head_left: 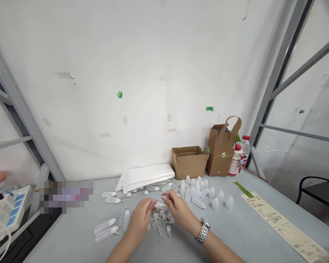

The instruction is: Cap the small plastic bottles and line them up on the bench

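Between both hands, just above the table, is a small translucent plastic squeeze bottle [161, 206], lying roughly level. My left hand [140, 216] pinches its left end. The fingers of my right hand [178, 208] close around its right end, covering it; whether a cap is on there I cannot tell. Below lies a pile of white caps [159, 223] with ring straps. Left of my left hand rest capped bottles with loops [106, 234], and one [126, 220] is right beside the hand. Right of my right hand, several uncapped bottles [215, 203] stand, and one [199, 202] lies on its side.
White padded mailers [148, 176] lie at the back, with capped bottles in front. An open cardboard box [190, 164], a brown paper bag [220, 155] and drink bottles [235, 160] stand back right. A printed paper strip [282, 223] lies right. A power strip [15, 208] sits far left.
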{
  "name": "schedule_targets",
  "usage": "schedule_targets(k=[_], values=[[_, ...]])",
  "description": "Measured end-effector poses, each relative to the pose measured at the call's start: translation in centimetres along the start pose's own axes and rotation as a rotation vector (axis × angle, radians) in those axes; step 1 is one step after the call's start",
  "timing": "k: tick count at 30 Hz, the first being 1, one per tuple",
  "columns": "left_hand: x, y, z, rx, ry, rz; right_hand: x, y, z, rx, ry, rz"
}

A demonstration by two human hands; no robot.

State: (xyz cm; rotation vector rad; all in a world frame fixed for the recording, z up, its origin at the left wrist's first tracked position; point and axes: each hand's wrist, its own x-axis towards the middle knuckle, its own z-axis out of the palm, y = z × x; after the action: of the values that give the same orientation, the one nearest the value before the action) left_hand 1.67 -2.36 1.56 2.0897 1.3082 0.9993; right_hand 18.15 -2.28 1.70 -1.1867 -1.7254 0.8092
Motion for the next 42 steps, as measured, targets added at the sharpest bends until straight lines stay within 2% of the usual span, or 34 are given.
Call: schedule_targets(k=[4,6,13,20,26,31,36,39,42], values=[[0.0,-0.1,0.0,0.006,0.029,0.018,0.0,0.1,0.2,0.048,-0.134,0.092],[0.0,0.0,0.0,-0.013,0.022,0.002,0.0,0.1,0.4,0.084,-0.16,0.109],[0.3,0.4,-0.4,-0.163,-0.034,-0.12,-0.5,-0.8,0.0,-0.098,-0.05,-0.101],[0.1,0.4,-0.2,-0.149,0.007,-0.073,-0.3,-1.0,0.2,-0.153,-0.103,0.006],[0.3,0.4,-0.3,-0.164,0.021,-0.045,-0.5,-0.5,0.1,-0.154,-0.025,-0.14],[0.5,-0.2,0.2,-0.24,0.017,-0.095,-0.6,-0.4,-0.1,-0.204,-0.008,-0.246],[0.7,-0.5,0.1,-0.347,-0.004,-0.172,-0.5,-1.0,-0.4,-0.152,0.011,-0.206],[0.7,-0.4,-0.1,-0.425,-0.018,-0.195,-0.5,-1.1,-0.3,-0.121,-0.05,-0.149],[0.6,-0.4,-0.1,-0.396,-0.001,-0.163,-0.5,-1.0,-0.1,-0.124,-0.107,-0.12]])
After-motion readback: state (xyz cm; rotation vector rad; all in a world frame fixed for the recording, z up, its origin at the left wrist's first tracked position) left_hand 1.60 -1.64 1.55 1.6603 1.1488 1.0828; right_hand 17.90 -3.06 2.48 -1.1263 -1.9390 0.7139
